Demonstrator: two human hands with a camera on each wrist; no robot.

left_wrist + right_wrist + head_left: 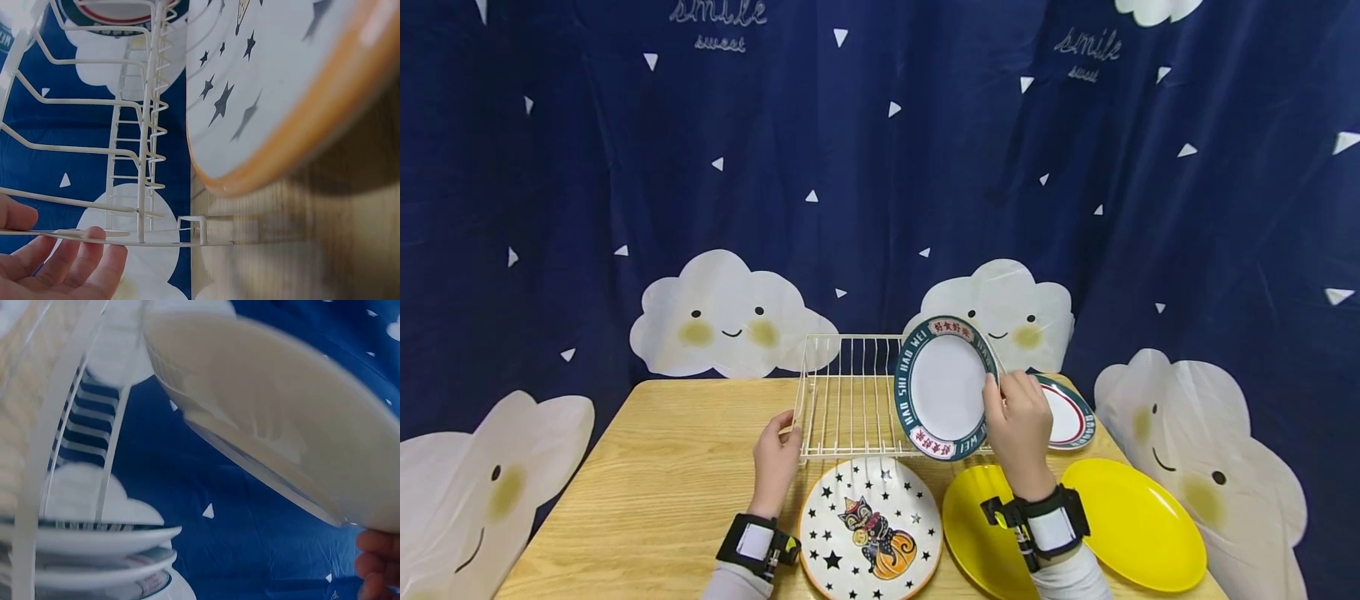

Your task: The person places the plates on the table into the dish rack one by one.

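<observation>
My right hand [1021, 421] pinches the right edge of an oval plate [946, 387] with a green lettered rim, thumb on its face. That plate is tilted up in front of the right part of a cream wire dish rack [842, 408]. Its pale underside shows in the right wrist view, where only some fingertips [370, 562] are visible. Whether the plate touches the rack, I cannot tell. My left hand [775, 458] holds the rack's left end, thumb and fingers on either side of a wire in the left wrist view.
A round white plate [827, 533] with stars and a cat lies before the rack. Two yellow plates [977, 525] [1138, 525] lie to its right. Several green-rimmed plates [100, 540] are stacked right of the rack. A blue curtain [850, 167] hangs behind the wooden table [647, 483].
</observation>
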